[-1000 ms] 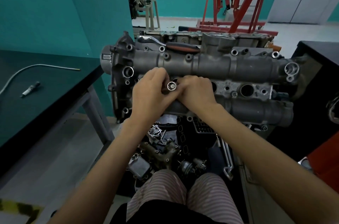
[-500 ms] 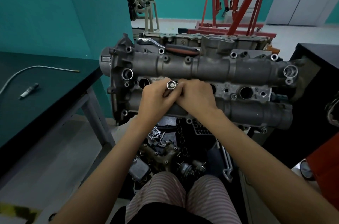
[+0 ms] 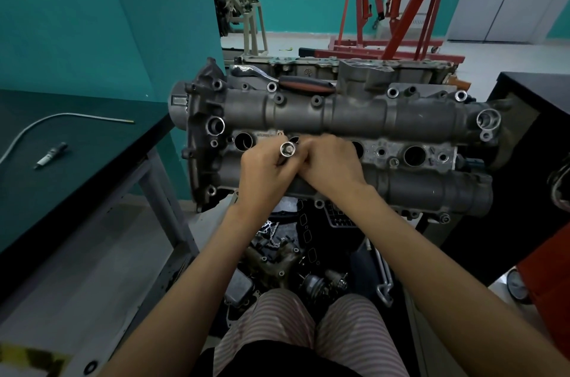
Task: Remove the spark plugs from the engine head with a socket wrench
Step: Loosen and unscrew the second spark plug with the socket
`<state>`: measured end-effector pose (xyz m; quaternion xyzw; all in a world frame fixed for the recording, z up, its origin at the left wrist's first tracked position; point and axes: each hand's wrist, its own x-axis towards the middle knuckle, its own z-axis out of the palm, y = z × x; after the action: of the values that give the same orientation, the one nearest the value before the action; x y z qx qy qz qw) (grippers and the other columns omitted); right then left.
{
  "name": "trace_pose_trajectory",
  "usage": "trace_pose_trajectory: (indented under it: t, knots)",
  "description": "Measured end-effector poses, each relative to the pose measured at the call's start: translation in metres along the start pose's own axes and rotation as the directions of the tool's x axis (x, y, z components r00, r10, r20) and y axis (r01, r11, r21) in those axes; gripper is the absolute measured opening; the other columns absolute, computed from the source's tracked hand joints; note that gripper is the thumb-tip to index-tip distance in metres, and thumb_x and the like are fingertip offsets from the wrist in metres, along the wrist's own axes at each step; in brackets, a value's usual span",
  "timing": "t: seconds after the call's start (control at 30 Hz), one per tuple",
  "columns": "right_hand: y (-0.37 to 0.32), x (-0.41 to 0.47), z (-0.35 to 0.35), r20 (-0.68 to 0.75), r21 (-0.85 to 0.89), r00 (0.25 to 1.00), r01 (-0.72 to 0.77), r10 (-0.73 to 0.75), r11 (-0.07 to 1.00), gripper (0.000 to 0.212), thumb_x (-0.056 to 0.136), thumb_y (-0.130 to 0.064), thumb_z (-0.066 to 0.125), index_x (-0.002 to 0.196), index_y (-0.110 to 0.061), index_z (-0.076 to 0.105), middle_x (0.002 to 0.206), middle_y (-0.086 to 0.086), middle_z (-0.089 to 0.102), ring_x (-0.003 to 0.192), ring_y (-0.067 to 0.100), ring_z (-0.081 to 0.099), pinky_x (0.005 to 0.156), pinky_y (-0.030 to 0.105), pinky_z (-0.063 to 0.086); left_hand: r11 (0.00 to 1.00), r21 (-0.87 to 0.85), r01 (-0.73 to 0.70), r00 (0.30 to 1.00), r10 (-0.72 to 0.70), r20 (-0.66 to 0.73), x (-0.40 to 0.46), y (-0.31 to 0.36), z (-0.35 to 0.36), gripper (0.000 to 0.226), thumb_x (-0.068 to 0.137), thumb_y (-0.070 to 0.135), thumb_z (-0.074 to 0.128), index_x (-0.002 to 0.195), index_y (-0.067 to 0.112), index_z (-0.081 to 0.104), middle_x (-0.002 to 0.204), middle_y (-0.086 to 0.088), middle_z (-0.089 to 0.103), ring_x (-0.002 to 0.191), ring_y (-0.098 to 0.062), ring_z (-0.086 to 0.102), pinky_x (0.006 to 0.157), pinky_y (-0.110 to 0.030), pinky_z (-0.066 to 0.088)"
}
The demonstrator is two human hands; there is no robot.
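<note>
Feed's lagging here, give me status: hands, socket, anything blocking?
Left hand and right hand both gripping the socket over the engine head. Ratchet handle lies behind it. One spark plug on bench. Nothing blocking.

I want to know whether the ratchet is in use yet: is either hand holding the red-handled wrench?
No: the red-handled wrench lies on top of the engine head, while both hands hold the socket.

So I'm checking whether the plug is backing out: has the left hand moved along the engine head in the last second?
Yes. The left hand has shifted right, uncovering the leftmost plug well of the engine head.
</note>
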<state>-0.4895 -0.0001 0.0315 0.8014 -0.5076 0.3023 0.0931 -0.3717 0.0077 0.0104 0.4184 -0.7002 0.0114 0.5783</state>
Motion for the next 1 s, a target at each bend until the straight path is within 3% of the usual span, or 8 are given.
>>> trace_pose_trajectory:
  t: [0.1, 0.23, 0.3, 0.43, 0.6, 0.8, 0.9, 1.0]
  knots:
    - [0.0020, 0.0011, 0.0040, 0.069, -0.081, 0.997, 0.024, -0.018, 0.996, 0.016, 0.085, -0.028, 0.053, 0.082, -0.012, 0.055, 0.081, 0.014, 0.066, 0.077, 0.036, 0.060, 0.057, 0.030, 0.027, 1.000, -0.015, 0.005, 1.000, -0.005, 0.024, -0.0022, 0.0029, -0.0013, 0.037, 0.084, 0.028, 0.053, 0.062, 0.001, 0.039, 0.057, -0.007, 0.039, 0.055, -0.017, 0.032, 0.052, -0.024, 0.027]
    - [0.0011, 0.0018, 0.0048, 0.039, -0.049, 0.999, 0.000, 0.002, 0.999, 0.025, 0.085, -0.029, 0.050, 0.086, -0.018, 0.027, 0.079, 0.015, 0.064, 0.072, 0.036, 0.061, 0.052, 0.031, 0.024, 0.998, -0.054, 0.035, 0.999, -0.034, 0.034, -0.0030, 0.0044, -0.0016, 0.025, 0.081, 0.022, 0.047, 0.066, 0.005, 0.038, 0.064, -0.002, 0.037, 0.057, -0.017, 0.033, 0.053, -0.026, 0.028]
    - [-0.0005, 0.0006, 0.0025, 0.022, -0.026, 1.000, -0.007, 0.008, 1.000, 0.022, 0.085, -0.031, 0.050, 0.085, -0.019, 0.032, 0.076, 0.016, 0.064, 0.070, 0.036, 0.061, 0.052, 0.030, 0.024, 0.998, -0.046, 0.037, 0.999, -0.038, -0.006, -0.0016, 0.0034, -0.0002, 0.033, 0.086, 0.021, 0.052, 0.060, 0.006, 0.039, 0.057, -0.004, 0.038, 0.054, -0.015, 0.033, 0.052, -0.027, 0.028]
    - [0.0004, 0.0002, -0.0004, 0.024, -0.051, 1.000, 0.002, -0.001, 0.999, 0.018, 0.084, -0.028, 0.055, 0.080, -0.012, 0.060, 0.075, 0.016, 0.064, 0.071, 0.037, 0.061, 0.054, 0.029, 0.026, 1.000, -0.007, -0.030, 0.999, 0.030, -0.016, -0.0018, 0.0022, 0.0007, 0.043, 0.085, 0.014, 0.064, 0.056, 0.013, 0.033, 0.053, 0.002, 0.030, 0.053, -0.011, 0.026, 0.050, -0.020, 0.022]
    - [-0.0001, 0.0000, 0.0031, 0.036, -0.034, 0.999, 0.000, 0.002, 0.999, 0.023, 0.085, -0.029, 0.052, 0.087, -0.016, 0.033, 0.077, 0.015, 0.064, 0.068, 0.036, 0.061, 0.051, 0.031, 0.022, 0.992, -0.104, 0.069, 0.997, -0.064, 0.050, -0.0052, 0.0030, -0.0023, 0.019, 0.080, 0.024, 0.048, 0.075, 0.007, 0.041, 0.065, -0.005, 0.043, 0.057, -0.016, 0.037, 0.053, -0.023, 0.031]
    - [0.0020, -0.0001, 0.0025, 0.033, -0.063, 0.999, 0.004, -0.002, 0.998, 0.019, 0.082, -0.033, 0.052, 0.082, -0.016, 0.059, 0.077, 0.012, 0.066, 0.076, 0.033, 0.061, 0.056, 0.029, 0.027, 1.000, -0.008, 0.016, 1.000, -0.016, -0.007, -0.0015, 0.0026, 0.0004, 0.040, 0.086, 0.023, 0.059, 0.057, 0.014, 0.032, 0.053, 0.001, 0.031, 0.053, -0.010, 0.025, 0.049, -0.027, 0.024]
    - [0.0038, -0.0007, 0.0059, 0.041, -0.092, 0.999, 0.027, -0.023, 0.995, 0.019, 0.087, -0.032, 0.048, 0.090, -0.013, 0.053, 0.086, 0.012, 0.066, 0.079, 0.033, 0.060, 0.057, 0.030, 0.026, 0.999, -0.051, 0.012, 1.000, -0.011, 0.019, -0.0040, 0.0035, -0.0018, 0.032, 0.085, 0.028, 0.057, 0.066, 0.014, 0.035, 0.059, 0.004, 0.033, 0.055, -0.010, 0.028, 0.052, -0.017, 0.024]
    - [0.0008, -0.0016, 0.0037, 0.004, -0.030, 1.000, 0.012, -0.012, 0.999, 0.024, 0.086, -0.032, 0.051, 0.092, -0.011, 0.040, 0.079, 0.016, 0.064, 0.068, 0.036, 0.061, 0.052, 0.030, 0.024, 0.992, -0.109, 0.061, 0.998, -0.057, 0.037, -0.0055, 0.0041, -0.0028, 0.025, 0.085, 0.026, 0.046, 0.072, 0.005, 0.040, 0.066, -0.002, 0.039, 0.058, -0.015, 0.035, 0.055, -0.021, 0.029]
